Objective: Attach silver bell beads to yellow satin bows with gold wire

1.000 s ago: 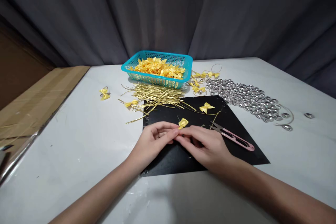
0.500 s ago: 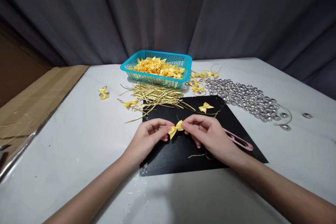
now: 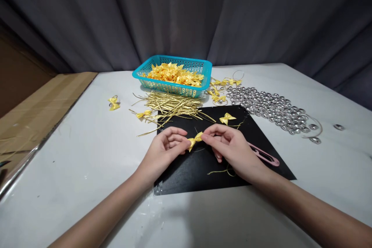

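In the head view, the person is holding a small yellow satin ribbon bow [image 3: 195, 140] between both hands, just above the black square mat [image 3: 186, 178]. The left hand [image 3: 165, 151] is pinching the bow's left wing and the right hand [image 3: 232, 149] is pinching its right wing, thumb and forefinger pressed together on each. The bow's long axis is lying across, left to right, tilted slightly up towards the right hand. Both hands are equally near. The pink thread snips [image 3: 263, 155] are lying just beside the right hand.
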`<state>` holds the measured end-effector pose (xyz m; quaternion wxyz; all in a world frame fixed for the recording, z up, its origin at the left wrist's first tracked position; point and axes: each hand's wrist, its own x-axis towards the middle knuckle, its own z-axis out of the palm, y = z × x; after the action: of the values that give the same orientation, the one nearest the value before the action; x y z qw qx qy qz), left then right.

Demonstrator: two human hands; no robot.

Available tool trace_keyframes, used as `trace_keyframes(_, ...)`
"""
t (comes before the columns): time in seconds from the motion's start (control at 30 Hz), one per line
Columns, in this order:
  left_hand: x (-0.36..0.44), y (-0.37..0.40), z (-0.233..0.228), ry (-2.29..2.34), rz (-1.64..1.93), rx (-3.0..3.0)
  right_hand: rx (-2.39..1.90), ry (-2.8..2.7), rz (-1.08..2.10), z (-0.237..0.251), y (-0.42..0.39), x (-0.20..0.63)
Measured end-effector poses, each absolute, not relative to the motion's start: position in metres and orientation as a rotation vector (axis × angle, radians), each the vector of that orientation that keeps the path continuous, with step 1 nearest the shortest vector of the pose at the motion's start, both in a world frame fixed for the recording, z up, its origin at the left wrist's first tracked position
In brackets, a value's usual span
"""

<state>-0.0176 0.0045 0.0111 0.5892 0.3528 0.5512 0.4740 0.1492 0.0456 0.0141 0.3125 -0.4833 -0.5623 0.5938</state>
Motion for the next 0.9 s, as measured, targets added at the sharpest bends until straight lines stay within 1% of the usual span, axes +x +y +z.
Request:
trace_keyframes(0.2, -0.018, 0.006, 0.009, 1.252, 1.129, 0.755, -1.252, -1.452, 1.612, 0.013, 0.045, 0.149)
trace_keyframes(0.4, -0.020, 0.005, 0.009, 1.214, 1.158, 0.717, -1.321, -1.618, 1.819, 0.008, 0.036, 0.143)
trace_keyframes(0.57, -0.020, 0.004, 0.008, 1.208, 1.168, 0.716, -1.216, -1.623, 1.803, 0.006, 0.034, 0.141)
trace_keyframes(0.77, -0.021, 0.002, 0.005, 1.240, 1.207, 0.729, -1.298, -1.680, 1.763, 0.013, 0.039, 0.145)
trace_keyframes(0.9, -0.019, 0.003, 0.004, 1.229, 1.195, 0.748, -1.236, -1.670, 1.880, 0.019, 0.037, 0.145)
